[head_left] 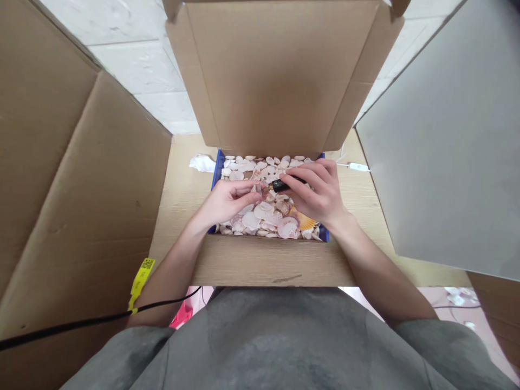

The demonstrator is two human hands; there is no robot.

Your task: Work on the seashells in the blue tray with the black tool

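Observation:
A blue tray (216,168) filled with several pale seashells (251,221) sits on a wooden table, behind a cardboard flap. Over the shells, my left hand (229,201) pinches a small pinkish shell (257,189) between its fingertips. My right hand (317,192) is closed around a small black tool (282,185) whose tip points left at that shell. The two hands almost touch above the tray's middle. An orange scallop shell (305,220) lies under my right wrist.
Tall cardboard panels stand at the left (73,189), at the back (276,76) and low in front (268,262). A grey board (447,151) leans at the right. A crumpled white tissue (202,162) and a white cable (357,167) lie on the table (179,189).

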